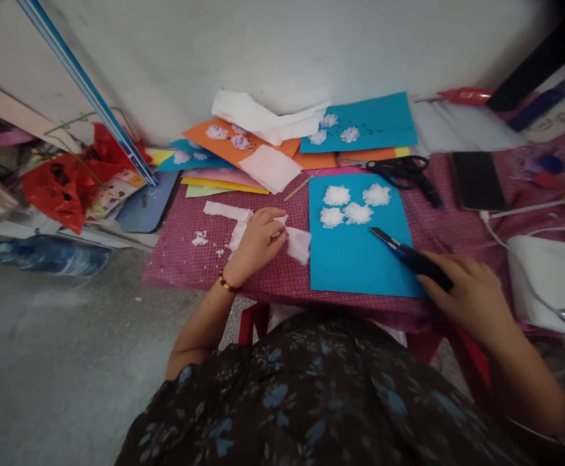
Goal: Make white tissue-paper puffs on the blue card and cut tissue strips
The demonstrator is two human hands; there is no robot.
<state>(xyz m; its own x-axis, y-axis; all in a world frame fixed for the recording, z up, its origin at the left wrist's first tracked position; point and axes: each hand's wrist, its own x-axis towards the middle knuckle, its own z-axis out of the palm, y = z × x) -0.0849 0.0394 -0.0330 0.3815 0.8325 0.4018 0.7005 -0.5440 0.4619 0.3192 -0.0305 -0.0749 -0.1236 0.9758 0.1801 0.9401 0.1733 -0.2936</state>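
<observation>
My right hand (474, 291) is closed around the dark handle of a utility knife (422, 262). Its blade is out and points up and left over a blue sheet of card (360, 259). Several fluffy white paper tufts (358, 212) sit in a cluster on the card's upper half. To the left, my left hand (261, 238) has its fingers bent in a loose pinch at white tissue paper (236, 236), partly hidden beneath it. A tissue strip (298, 244) lies right of that hand, and small torn scraps (200, 238) lie to its left.
Black scissors (398, 169) lie behind the blue card. Decorated orange (238, 142) and blue cards (384, 123) are stacked against the wall with white tissue (263, 120). A phone (477, 181), a cable and a white box (551, 281) are at right. A red bag (59, 188) is at left.
</observation>
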